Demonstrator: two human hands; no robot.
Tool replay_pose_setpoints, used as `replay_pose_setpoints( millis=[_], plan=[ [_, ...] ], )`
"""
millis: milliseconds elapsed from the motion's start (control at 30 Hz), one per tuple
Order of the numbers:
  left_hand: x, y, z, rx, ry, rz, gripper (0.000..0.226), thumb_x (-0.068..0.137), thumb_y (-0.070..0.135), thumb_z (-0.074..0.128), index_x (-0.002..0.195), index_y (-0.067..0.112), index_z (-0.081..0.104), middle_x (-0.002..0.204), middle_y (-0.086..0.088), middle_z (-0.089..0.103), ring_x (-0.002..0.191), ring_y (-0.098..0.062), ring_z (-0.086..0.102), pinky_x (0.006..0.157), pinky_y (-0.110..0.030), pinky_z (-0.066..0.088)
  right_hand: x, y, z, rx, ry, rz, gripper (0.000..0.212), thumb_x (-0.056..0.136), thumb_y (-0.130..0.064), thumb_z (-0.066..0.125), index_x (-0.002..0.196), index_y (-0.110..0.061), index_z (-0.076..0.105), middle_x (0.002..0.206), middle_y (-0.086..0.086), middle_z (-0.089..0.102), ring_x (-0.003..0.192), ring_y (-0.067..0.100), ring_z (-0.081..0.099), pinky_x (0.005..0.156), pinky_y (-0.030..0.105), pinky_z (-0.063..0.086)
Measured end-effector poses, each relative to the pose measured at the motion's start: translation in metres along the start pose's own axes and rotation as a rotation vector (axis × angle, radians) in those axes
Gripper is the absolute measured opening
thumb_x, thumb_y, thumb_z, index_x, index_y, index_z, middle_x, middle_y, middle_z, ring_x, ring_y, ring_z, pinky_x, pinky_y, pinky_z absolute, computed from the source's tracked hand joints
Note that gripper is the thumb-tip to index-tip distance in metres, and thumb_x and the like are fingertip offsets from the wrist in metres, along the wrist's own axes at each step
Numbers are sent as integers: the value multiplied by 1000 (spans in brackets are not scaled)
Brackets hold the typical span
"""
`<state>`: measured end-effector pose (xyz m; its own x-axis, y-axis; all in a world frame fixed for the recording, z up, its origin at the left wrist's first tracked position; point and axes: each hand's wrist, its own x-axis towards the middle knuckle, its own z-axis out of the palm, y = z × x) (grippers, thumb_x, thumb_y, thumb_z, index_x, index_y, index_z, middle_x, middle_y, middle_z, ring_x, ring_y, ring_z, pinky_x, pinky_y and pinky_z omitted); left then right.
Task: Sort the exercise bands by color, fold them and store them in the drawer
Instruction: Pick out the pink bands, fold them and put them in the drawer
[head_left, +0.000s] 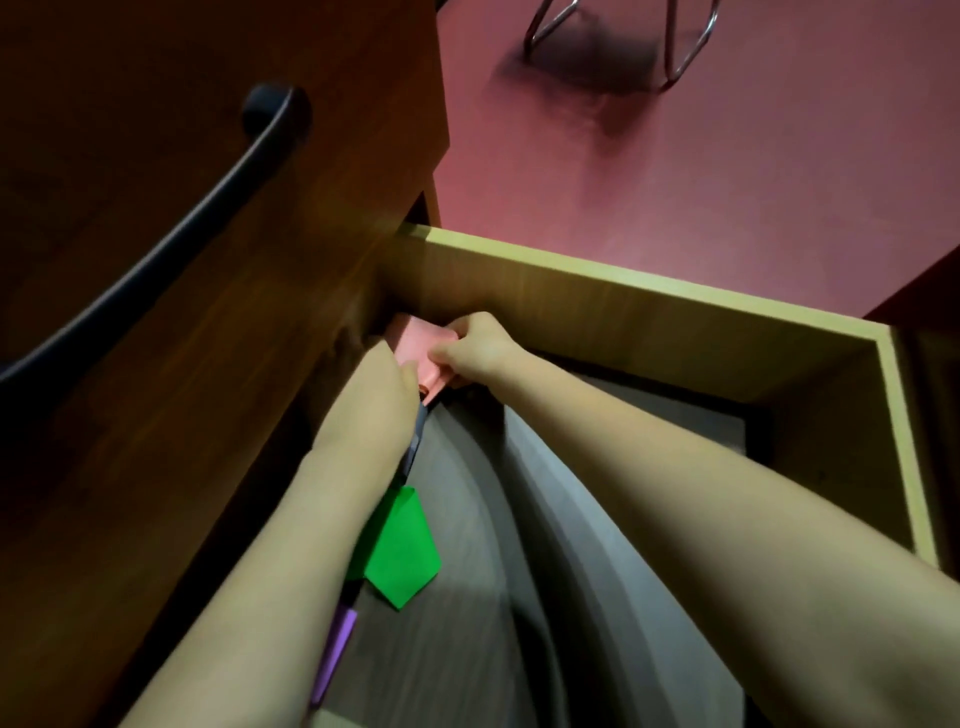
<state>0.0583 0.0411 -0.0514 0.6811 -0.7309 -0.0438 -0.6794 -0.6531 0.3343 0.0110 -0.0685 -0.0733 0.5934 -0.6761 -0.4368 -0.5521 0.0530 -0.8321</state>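
Observation:
The open drawer (644, 299) has light wood walls and a grey bottom. Both my hands reach into its far left corner. My right hand (475, 348) pinches a folded pink band (420, 349) from the right. My left hand (376, 395) presses on the same pink band from the left. A dark blue band (415, 444) shows as a thin strip under my left wrist. Nearer me, along the left wall, lie a folded green band (400, 545) and a purple band (337, 649), both partly hidden by my left forearm.
A dark red-brown drawer front with a curved black handle (156, 260) rises above the open drawer on the left. The floor (727, 182) beyond is reddish, with chrome chair legs (685, 47) at the top. The drawer's right half shows grey lining.

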Motion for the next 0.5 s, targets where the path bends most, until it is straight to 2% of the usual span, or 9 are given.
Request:
replay_pose_setpoints(
  millis=[100, 167, 267, 333, 367, 433, 500],
  plan=[
    [-11, 1, -5, -28, 7, 41, 43, 93, 30, 40, 130, 9, 40, 125, -23, 51, 114, -40, 48, 94, -45, 38, 2, -1, 3, 17, -25, -12, 30, 86, -2, 53, 114, 8, 54, 88, 18, 55, 68, 23, 56, 60, 30, 51],
    [-22, 5, -15, -71, 28, 49, 47, 95, 32, 37, 138, 14, 32, 133, -17, 47, 121, -33, 45, 95, -35, 34, 3, 0, 5, 11, -3, -23, 27, 84, -4, 54, 109, 8, 57, 85, 18, 56, 65, 23, 57, 61, 32, 52],
    [-37, 5, -27, -113, -12, 40, 41, 95, 29, 40, 132, 13, 37, 124, -18, 53, 113, -33, 51, 76, -28, 29, 0, 1, 6, -20, 49, -50, 32, 82, -10, 58, 110, 6, 57, 87, 18, 59, 76, 30, 61, 75, 42, 54],
    [-41, -2, -27, -114, -79, -13, 31, 94, 26, 42, 121, 11, 42, 116, -18, 57, 107, -34, 53, 67, -29, 26, -4, 4, 5, -86, 109, -91, 41, 82, -19, 61, 118, -2, 52, 106, 19, 59, 92, 36, 61, 86, 46, 51],
    [-45, -6, -29, -97, -102, -35, 27, 93, 24, 43, 115, 9, 44, 114, -18, 58, 105, -35, 54, 68, -30, 27, -10, 6, 5, -160, 155, -128, 42, 82, -23, 60, 120, -7, 51, 114, 19, 56, 98, 37, 59, 88, 47, 48],
    [-55, -11, -31, -57, -133, -55, 20, 92, 20, 46, 109, 8, 44, 111, -19, 58, 102, -36, 54, 71, -33, 32, -26, 14, 1, -328, 279, -242, 33, 85, -26, 57, 115, -13, 53, 118, 14, 48, 99, 32, 56, 83, 41, 47],
    [-64, -14, -35, -26, -129, -77, 19, 90, 18, 48, 106, 8, 44, 108, -17, 57, 101, -36, 55, 70, -34, 33, -45, 20, -7, -407, 366, -401, 22, 87, -26, 54, 105, -14, 55, 110, 10, 49, 92, 28, 55, 74, 38, 45]
  ],
)
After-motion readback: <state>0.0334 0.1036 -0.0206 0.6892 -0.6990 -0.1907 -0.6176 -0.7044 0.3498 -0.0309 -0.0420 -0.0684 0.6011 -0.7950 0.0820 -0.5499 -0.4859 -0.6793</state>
